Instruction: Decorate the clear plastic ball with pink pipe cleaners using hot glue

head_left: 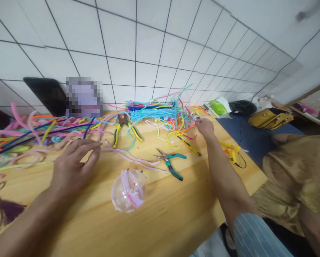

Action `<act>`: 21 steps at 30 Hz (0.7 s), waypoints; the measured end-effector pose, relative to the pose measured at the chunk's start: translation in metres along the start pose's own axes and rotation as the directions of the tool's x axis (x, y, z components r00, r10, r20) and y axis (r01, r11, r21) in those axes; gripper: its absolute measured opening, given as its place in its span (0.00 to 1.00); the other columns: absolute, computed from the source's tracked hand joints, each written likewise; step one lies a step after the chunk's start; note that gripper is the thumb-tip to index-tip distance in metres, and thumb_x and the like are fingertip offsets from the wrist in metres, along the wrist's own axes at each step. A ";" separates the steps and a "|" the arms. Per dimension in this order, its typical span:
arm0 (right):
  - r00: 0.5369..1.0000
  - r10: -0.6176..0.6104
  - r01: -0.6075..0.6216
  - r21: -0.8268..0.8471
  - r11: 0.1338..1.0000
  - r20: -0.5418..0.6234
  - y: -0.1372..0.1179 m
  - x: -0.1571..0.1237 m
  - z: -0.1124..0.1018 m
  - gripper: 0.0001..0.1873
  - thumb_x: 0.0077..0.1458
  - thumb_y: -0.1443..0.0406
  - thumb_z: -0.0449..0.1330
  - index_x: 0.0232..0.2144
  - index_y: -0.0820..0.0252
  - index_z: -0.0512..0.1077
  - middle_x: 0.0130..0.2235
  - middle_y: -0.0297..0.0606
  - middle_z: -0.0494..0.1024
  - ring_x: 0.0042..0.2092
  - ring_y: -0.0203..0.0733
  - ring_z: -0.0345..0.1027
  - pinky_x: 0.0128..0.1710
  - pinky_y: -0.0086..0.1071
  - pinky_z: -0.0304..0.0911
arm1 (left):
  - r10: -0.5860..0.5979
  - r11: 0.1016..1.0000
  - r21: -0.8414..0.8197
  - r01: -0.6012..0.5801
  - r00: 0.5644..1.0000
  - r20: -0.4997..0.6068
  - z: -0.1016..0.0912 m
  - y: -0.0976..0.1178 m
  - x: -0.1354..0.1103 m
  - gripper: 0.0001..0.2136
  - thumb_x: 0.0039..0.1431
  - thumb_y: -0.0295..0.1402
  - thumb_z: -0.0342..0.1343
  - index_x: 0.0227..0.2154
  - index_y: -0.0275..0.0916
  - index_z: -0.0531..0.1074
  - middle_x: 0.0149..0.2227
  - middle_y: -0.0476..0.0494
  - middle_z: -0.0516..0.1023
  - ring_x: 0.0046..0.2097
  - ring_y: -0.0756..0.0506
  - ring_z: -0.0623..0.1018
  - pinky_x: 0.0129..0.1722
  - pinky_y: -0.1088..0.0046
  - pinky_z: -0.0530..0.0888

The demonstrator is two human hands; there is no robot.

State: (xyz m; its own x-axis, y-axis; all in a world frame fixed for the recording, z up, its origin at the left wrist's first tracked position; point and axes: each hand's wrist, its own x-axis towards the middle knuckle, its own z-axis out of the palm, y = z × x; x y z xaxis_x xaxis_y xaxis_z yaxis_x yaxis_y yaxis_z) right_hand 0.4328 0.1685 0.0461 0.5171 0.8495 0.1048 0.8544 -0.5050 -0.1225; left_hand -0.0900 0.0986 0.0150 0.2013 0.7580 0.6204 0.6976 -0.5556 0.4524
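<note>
My left hand [75,159] rests on the wooden table [176,210] with fingers stretched out, touching pale pink pipe cleaners [128,157]. My right hand [205,127] reaches far across to a heap of coloured pipe cleaners [160,114], fingers curled at its edge; what they grip is hidden. A clear plastic ball [128,191] with pink strands inside lies between my arms. Teal-handled pliers [170,162] lie just beyond it.
Yellow-and-green pliers [124,130] and a yellow cutter [188,144] lie near the heap. A yellow glue gun [232,151] sits at the right table edge. A purple tassel [7,208] lies at the left. A dark tablet [46,94] leans against the tiled wall.
</note>
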 end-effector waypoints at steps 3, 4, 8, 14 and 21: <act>1.000 0.003 -0.003 0.007 1.000 0.019 0.007 0.013 0.011 0.19 0.65 0.61 0.57 0.46 0.57 0.87 0.48 0.48 0.88 0.50 0.51 0.79 0.47 0.34 0.68 | -0.059 0.978 -0.187 0.090 0.985 0.164 0.002 0.020 -0.003 0.11 0.73 0.39 0.55 0.41 0.42 0.82 0.43 0.44 0.86 0.46 0.43 0.84 0.52 0.65 0.78; 1.000 0.003 -0.003 0.010 1.000 0.014 0.008 0.016 0.014 0.19 0.66 0.61 0.57 0.48 0.56 0.86 0.49 0.47 0.87 0.50 0.51 0.78 0.48 0.35 0.68 | -0.075 0.966 -0.229 0.122 0.976 0.204 0.003 0.024 -0.004 0.11 0.73 0.39 0.55 0.41 0.43 0.83 0.44 0.45 0.87 0.47 0.43 0.84 0.53 0.66 0.78; 0.997 0.023 -0.022 0.010 1.000 -0.070 0.004 0.032 0.025 0.24 0.70 0.63 0.52 0.61 0.59 0.78 0.60 0.54 0.80 0.60 0.54 0.73 0.58 0.40 0.66 | -0.149 0.923 -0.303 0.239 0.945 0.291 0.010 0.034 -0.002 0.14 0.72 0.43 0.56 0.41 0.43 0.84 0.43 0.46 0.87 0.46 0.42 0.84 0.54 0.65 0.79; 0.996 -0.003 0.003 0.000 1.000 -0.090 -0.010 0.060 0.035 0.20 0.71 0.57 0.63 0.60 0.59 0.75 0.62 0.48 0.76 0.61 0.54 0.73 0.61 0.54 0.71 | -0.150 0.892 -0.371 0.260 0.942 0.301 0.016 0.038 -0.012 0.16 0.71 0.49 0.57 0.38 0.45 0.83 0.42 0.44 0.88 0.45 0.40 0.85 0.51 0.65 0.82; 0.990 0.021 -0.005 0.111 0.994 -0.142 0.001 0.088 0.015 0.22 0.70 0.56 0.66 0.60 0.59 0.74 0.60 0.46 0.77 0.56 0.51 0.77 0.55 0.50 0.77 | -0.133 0.911 -0.353 0.212 0.963 0.235 0.020 0.027 -0.027 0.15 0.73 0.46 0.55 0.37 0.45 0.82 0.43 0.45 0.87 0.43 0.41 0.85 0.47 0.65 0.83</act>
State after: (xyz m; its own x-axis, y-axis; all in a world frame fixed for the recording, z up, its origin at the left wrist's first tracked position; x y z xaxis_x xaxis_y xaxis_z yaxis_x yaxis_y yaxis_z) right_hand 0.4787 0.2449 0.0403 0.5366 0.8087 0.2411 0.8409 -0.4888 -0.2322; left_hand -0.0629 0.0698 -0.0020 0.2630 0.8839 0.3867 0.4360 -0.4664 0.7696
